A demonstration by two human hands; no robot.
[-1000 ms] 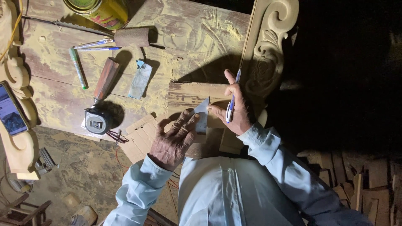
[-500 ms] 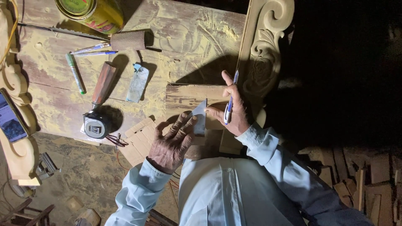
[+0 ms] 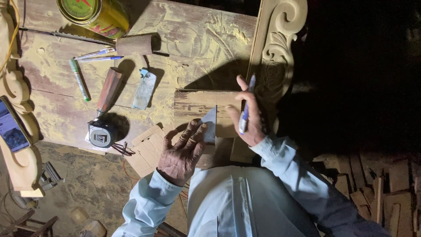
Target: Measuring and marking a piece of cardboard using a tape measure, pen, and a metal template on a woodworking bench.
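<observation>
While the scene was viewed from above, these points were noted:

Left hand: the left hand was laid flat, fingers spread wide, pressing a small grey triangular template onto the wood – nothing was gripped.
Right hand: the right hand was closed around a blue pen, held upright with the thumb raised, just beside the template's right edge.
Workpiece: a flat wooden board was set on the bench near the body, under the template, partly in shadow.
Step in hand: it was judged that a line was being marked on the board along the template's edge.
Next move: a steady template and a pen tip brought down against its edge would be called for – whether the tip already touched could not be told.
Bench: a worn wooden bench, dusted with yellow sawdust, was seen carrying a tape measure, a wooden-handled chisel, a green marker, two pens, a cylindrical mallet head and a yellow tin.
Surroundings: a carved scrolled panel was stood at the bench's right; a phone was lit at the left; offcuts were piled on a dark floor.
</observation>
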